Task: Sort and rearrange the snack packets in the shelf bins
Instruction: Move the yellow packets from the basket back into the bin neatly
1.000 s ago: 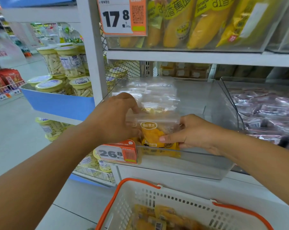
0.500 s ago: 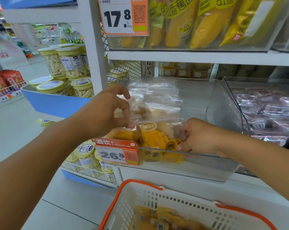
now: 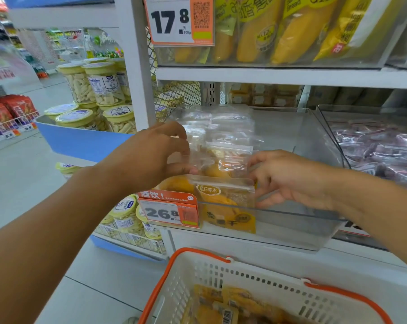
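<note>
Head view: inside the clear shelf bin point(image 3: 291, 220), a clear snack packet point(image 3: 223, 160) stands between both hands. The left hand point(image 3: 151, 157) pinches its left edge with curled fingers; the right hand point(image 3: 289, 178) grips its right edge. One yellow dried-mango packet point(image 3: 225, 204) leans against the bin's front wall, just below them. Several more lie in the one orange-rimmed basket point(image 3: 221, 277) below the bin.

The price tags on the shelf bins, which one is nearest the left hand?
The orange 26.8 tag, clipped to the clear bin's front edge just below the left hand. The 17.8 tag hangs on the shelf above.
</note>
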Demonstrator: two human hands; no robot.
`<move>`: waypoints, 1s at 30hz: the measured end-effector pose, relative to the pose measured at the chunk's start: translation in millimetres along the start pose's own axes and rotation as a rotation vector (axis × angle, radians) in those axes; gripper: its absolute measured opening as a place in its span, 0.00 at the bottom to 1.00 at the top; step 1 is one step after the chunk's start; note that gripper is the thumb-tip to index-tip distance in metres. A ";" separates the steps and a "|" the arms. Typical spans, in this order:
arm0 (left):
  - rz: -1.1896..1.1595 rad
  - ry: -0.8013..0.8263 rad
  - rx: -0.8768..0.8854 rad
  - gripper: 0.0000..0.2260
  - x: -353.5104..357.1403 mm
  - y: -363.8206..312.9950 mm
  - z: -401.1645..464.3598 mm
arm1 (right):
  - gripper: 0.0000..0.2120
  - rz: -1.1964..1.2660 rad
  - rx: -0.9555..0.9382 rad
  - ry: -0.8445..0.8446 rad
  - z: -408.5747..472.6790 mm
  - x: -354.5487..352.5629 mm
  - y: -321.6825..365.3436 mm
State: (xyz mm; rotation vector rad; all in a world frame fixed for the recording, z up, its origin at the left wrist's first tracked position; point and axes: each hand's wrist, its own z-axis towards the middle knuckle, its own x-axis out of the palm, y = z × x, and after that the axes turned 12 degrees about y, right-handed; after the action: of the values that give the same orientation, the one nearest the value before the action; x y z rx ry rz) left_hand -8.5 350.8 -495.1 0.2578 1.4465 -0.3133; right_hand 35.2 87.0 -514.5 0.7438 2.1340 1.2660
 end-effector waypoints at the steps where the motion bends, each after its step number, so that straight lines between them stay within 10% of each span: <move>1: -0.023 0.014 0.016 0.23 0.7 -0.3 0.0 | 0.14 0.008 -0.015 0.003 -5.2 0.9 4.0; 7: -0.158 0.092 0.029 0.25 -0.1 2.7 -0.8 | 0.42 -0.410 -0.196 -0.347 -25.9 16.0 18.7; 14: -0.194 0.100 -0.008 0.09 -18.9 13.1 -7.5 | 0.16 -1.035 -0.377 -0.187 -11.7 16.4 0.2; 20: -0.119 0.145 -0.068 0.13 -32.6 17.5 -7.8 | 0.16 -0.650 -0.424 -0.484 2.8 3.0 -18.2; 30: -0.059 0.085 -0.070 0.15 -20.6 12.7 -7.8 | 0.23 -0.845 -0.284 -0.614 -12.6 14.1 -4.6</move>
State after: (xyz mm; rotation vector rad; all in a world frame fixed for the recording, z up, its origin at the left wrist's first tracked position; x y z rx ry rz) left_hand -13.1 366.5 -475.7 0.1737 1.5485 -0.3018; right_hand 15.8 87.4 -515.9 0.0415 1.4469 0.7148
